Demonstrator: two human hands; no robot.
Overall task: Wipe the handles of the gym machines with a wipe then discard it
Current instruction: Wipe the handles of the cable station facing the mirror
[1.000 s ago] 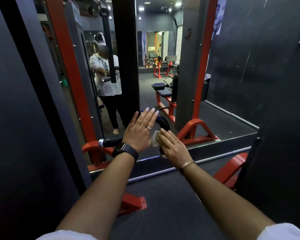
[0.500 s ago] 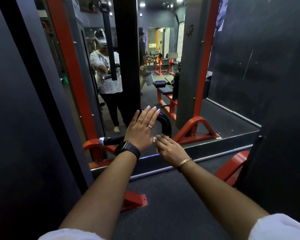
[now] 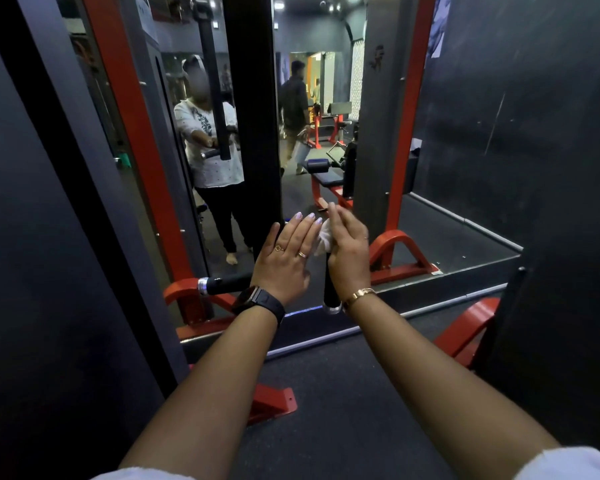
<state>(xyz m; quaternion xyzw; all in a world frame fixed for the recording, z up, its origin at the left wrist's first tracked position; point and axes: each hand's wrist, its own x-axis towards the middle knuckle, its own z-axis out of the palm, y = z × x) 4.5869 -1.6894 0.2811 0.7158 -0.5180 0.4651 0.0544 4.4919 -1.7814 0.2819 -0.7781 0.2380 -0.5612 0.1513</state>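
Here the crumpled white wipe hugs the black, silver-capped handle.

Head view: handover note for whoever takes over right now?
Left hand: open, flat on the bend of the black handle.
Right hand: holds the white wipe against the handle's upper right grip.
Done: wiping under way; how much is clean cannot be told.
Left: finish both grips, other machines, discard the wipe.
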